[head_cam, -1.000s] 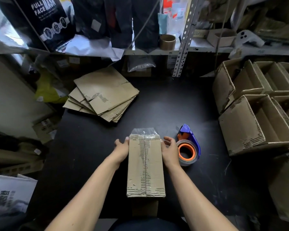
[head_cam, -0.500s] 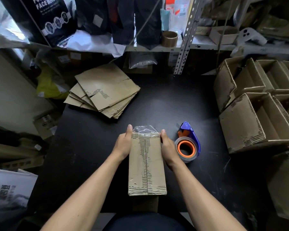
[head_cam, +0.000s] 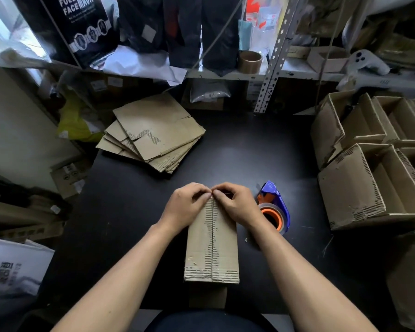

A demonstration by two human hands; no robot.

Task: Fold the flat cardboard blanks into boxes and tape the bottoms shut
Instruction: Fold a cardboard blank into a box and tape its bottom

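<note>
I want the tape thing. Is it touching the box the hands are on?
Apart. The head view shows a strip of black table between the tape dispenser and the box.

A black table (head_cam: pixel 244 149) fills the middle under dim light. Behind it a metal shelf (head_cam: pixel 297 74) on a perforated upright (head_cam: pixel 272 68) carries clutter. Daylight enters at a window (head_cam: pixel 0 27) upper left, above a pale wall (head_cam: pixel 12 130)

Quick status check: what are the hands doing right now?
Left hand and right hand pressing on far end of box. Tape dispenser idle beside right hand. Nothing in the way.
</note>
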